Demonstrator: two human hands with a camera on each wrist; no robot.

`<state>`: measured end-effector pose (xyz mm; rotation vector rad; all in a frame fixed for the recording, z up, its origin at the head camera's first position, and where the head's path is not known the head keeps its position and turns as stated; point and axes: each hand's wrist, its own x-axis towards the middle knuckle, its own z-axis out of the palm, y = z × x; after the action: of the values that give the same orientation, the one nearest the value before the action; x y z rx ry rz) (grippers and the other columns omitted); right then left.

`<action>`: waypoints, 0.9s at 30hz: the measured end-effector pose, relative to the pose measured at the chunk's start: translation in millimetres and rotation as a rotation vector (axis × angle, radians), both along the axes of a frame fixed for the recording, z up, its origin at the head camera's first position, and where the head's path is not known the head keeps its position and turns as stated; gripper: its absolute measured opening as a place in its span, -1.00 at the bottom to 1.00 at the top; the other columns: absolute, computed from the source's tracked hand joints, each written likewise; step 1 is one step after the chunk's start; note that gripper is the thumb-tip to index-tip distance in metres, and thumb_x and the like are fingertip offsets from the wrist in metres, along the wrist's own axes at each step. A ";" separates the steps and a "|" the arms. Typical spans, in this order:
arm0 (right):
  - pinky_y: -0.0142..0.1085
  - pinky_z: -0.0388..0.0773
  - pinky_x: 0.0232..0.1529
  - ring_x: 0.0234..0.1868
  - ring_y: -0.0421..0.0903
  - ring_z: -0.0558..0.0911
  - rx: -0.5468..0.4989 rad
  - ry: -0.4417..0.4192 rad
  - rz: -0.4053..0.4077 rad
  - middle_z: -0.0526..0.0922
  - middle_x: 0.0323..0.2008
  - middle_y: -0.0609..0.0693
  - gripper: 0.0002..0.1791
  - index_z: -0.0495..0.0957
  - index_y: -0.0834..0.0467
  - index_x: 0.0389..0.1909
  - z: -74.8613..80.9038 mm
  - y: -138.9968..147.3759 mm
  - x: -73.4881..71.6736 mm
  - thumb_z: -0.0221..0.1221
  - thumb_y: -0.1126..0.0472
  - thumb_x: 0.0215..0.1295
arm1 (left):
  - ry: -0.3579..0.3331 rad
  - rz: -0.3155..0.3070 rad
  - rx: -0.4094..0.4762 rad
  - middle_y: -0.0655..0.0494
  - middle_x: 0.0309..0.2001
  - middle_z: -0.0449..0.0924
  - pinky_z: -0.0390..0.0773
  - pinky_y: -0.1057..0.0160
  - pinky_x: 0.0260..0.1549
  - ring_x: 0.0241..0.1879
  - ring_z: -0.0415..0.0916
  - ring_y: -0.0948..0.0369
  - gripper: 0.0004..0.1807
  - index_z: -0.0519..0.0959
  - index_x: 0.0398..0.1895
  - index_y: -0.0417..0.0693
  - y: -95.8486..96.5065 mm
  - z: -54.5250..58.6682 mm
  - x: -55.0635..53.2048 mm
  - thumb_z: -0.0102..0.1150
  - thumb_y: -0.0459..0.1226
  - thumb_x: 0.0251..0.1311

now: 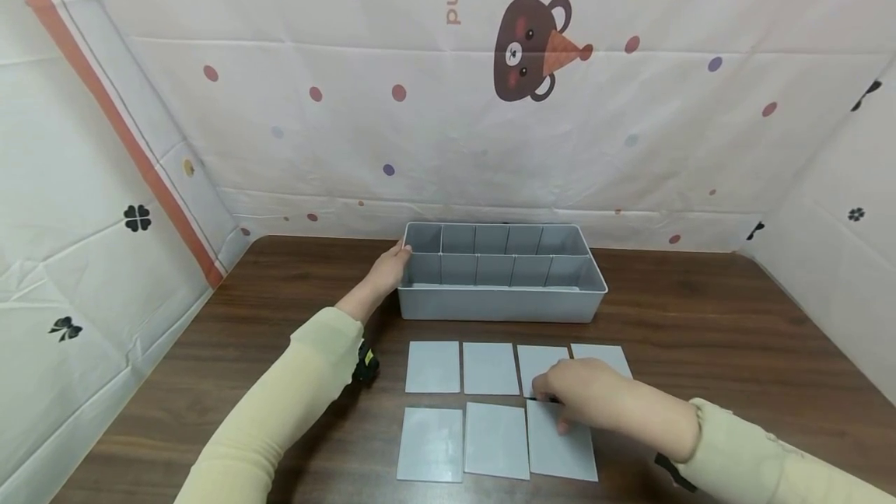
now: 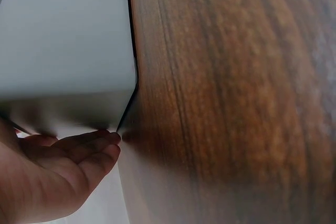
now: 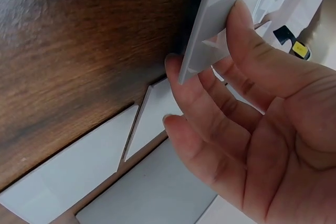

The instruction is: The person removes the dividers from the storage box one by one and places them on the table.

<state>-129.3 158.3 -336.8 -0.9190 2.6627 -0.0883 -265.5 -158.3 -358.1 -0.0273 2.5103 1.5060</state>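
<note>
A grey divided storage box (image 1: 500, 306) sits towards the back of the table. My left hand (image 1: 385, 269) holds its left end, thumb at the rim. In the left wrist view the fingers of that hand (image 2: 68, 169) lie against the outside of the box wall (image 2: 68, 35), close to its lower edge. At the front right, my right hand (image 1: 595, 395) pinches a thin white rectangular panel (image 1: 570, 453), the rightmost of the lower row. The right wrist view shows the thumb on the face of this panel (image 3: 218, 22), which stands tilted, with fingers behind it.
Similar white panels lie flat in two rows before the box, such as one upper left (image 1: 432, 368), one lower left (image 1: 430, 446) and one upper right (image 1: 603, 356), partly behind the hand. A printed cloth (image 1: 448, 138) hangs behind the brown wooden table (image 1: 700, 317).
</note>
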 end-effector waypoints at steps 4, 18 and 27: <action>-0.37 0.40 -0.49 -0.53 -0.27 0.34 0.018 0.031 -0.002 0.55 -0.55 -0.18 -0.65 0.56 0.01 -0.49 -2.6 -1.4 0.8 0.59 0.17 -0.19 | 0.002 0.002 0.006 -0.11 0.70 -0.27 -0.14 -0.11 0.66 0.69 -0.29 -0.07 -0.34 -0.22 0.67 -0.16 0.4 -0.3 0.6 -0.52 -0.07 0.67; -0.35 0.43 -0.49 -0.53 -0.25 0.35 0.055 0.049 -0.021 0.54 -0.55 -0.15 -0.64 0.53 0.03 -0.50 -6.6 -3.6 1.7 0.59 0.16 -0.15 | -0.014 0.005 0.026 -0.10 0.70 -0.31 -0.16 -0.13 0.66 0.69 -0.32 -0.07 -0.34 -0.24 0.67 -0.12 -0.6 0.1 0.4 -0.51 -0.06 0.67; -0.34 0.44 -0.48 -0.52 -0.26 0.38 0.040 0.028 -0.021 0.57 -0.54 -0.16 -0.68 0.56 0.04 -0.50 -3.9 -2.0 0.0 0.58 0.17 -0.12 | -0.005 0.003 0.027 -0.09 0.70 -0.31 -0.17 -0.12 0.66 0.69 -0.32 -0.07 -0.34 -0.24 0.67 -0.14 -1.8 -0.9 0.7 -0.51 -0.07 0.67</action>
<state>-129.3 156.3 -340.7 -0.8859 2.6899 -0.0266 -264.8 -160.1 -358.9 -0.0301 2.4866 1.5385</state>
